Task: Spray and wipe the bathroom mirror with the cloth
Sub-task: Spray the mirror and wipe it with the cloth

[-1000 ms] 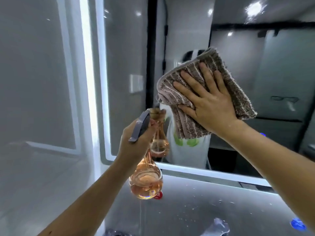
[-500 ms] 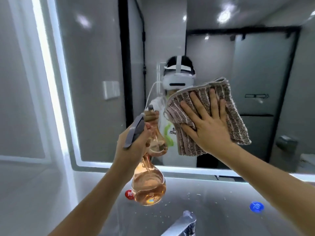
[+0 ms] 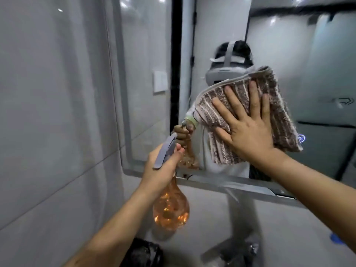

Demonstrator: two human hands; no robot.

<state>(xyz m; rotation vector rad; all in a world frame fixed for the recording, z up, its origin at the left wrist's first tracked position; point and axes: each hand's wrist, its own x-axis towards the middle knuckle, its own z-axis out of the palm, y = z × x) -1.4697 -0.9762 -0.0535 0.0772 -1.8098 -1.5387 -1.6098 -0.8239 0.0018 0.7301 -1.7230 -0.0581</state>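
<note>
My right hand lies flat, fingers spread, on a folded brown-and-white striped cloth and presses it against the mirror near its lower part. My left hand grips the neck of a spray bottle, a clear bulb-shaped one with orange liquid and a grey trigger head, held in front of the mirror's lower left corner. The mirror shows a person's reflection wearing a headset, partly hidden behind the cloth.
A grey tiled wall runs along the left. Below the mirror's lower frame is a grey countertop with a chrome faucet near the bottom edge and a dark object beside it. A blue item sits at the right.
The view has swung and tilted, so the mirror's left edge sits further right. The cloth under my right hand has slid a little up the glass. The bottle stays in my left hand.
</note>
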